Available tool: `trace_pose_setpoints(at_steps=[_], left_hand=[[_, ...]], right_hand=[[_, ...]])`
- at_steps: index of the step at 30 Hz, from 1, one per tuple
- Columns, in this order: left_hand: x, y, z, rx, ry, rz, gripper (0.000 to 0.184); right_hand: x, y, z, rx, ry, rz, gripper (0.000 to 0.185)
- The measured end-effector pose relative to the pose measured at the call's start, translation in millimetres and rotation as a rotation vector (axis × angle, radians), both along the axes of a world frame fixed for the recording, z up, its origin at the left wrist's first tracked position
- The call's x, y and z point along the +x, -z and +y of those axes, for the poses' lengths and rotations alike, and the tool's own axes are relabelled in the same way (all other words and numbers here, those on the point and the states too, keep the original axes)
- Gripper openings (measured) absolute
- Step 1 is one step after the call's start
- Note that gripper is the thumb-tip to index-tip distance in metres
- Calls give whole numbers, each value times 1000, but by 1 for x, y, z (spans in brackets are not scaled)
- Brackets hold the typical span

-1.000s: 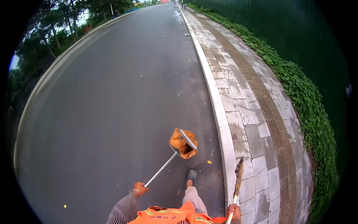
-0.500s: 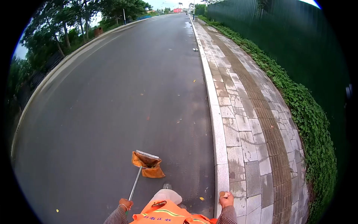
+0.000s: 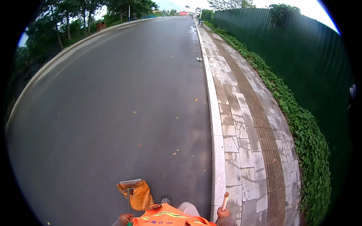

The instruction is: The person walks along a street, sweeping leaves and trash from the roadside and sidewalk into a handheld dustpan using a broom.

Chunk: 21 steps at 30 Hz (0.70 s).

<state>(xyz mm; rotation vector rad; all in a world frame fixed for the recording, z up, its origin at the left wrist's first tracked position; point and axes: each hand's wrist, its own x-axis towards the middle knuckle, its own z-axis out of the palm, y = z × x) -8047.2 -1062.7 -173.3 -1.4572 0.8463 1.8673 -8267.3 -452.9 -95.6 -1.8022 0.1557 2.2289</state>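
Note:
My left hand (image 3: pixel 127 217) is closed round the handle of a long-handled dustpan (image 3: pixel 141 195). Its pan is an orange-brown cloth bag with a grey front lip, held low over the asphalt ahead of my feet. At the lower right, my right hand (image 3: pixel 223 213) grips a pale wooden stick (image 3: pixel 225 202). The stick's rounded top points up above the fist; its lower part is out of sight, so I cannot tell what it belongs to. Between my hands is the orange vest (image 3: pixel 169 216) I wear, with one shoe (image 3: pixel 166 199) showing beyond it.
The dark asphalt road (image 3: pixel 113 86) runs far ahead, with scattered leaves (image 3: pixel 140 145) on it. White litter (image 3: pixel 199 59) lies by the pale kerb (image 3: pixel 218 162). On the right are a paved walkway (image 3: pixel 249 180), green creepers (image 3: pixel 305 132) and a tall green fence (image 3: pixel 301 52).
The dustpan has moved left and nearer to me, its bag turning. My right hand has shifted slightly left and lower, and its stick now stands more upright. Leaves and litter appear closer.

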Motion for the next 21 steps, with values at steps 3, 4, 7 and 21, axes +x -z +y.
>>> trace_pose_setpoints(at_steps=[3, 4, 7, 21], left_hand=[[-63, -6, -10, -154, -108, -113, 14], [-80, -5, -13, -231, -170, -148, 19], [-125, -9, -36, -316, -128, -189, 14], [-629, -88, -95, -572, -79, -151, 8]], right_hand=[[-19, 20, 9, 47, 25, 35, 12], [-27, 27, 9, 101, -16, 49, 11], [-59, 49, 13, 124, -9, -15, 15], [-665, 27, -131, -200, 225, 2, 10]])
